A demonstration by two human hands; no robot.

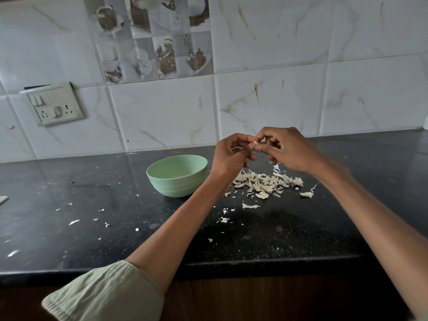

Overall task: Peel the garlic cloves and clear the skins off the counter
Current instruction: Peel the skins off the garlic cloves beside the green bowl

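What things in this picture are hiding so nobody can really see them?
- Garlic clove, head view: mostly covered by the fingertips of the left hand and right hand; how much skin is left is unclear.
- Green bowl: the left forearm hides its right side.
- Pile of skins: too small to tell skins from cloves.
- Grey object: cut off by the left edge.

A home kitchen: black stone counter (92, 205), tiled backsplash (278, 100) (coffee-cup prints).
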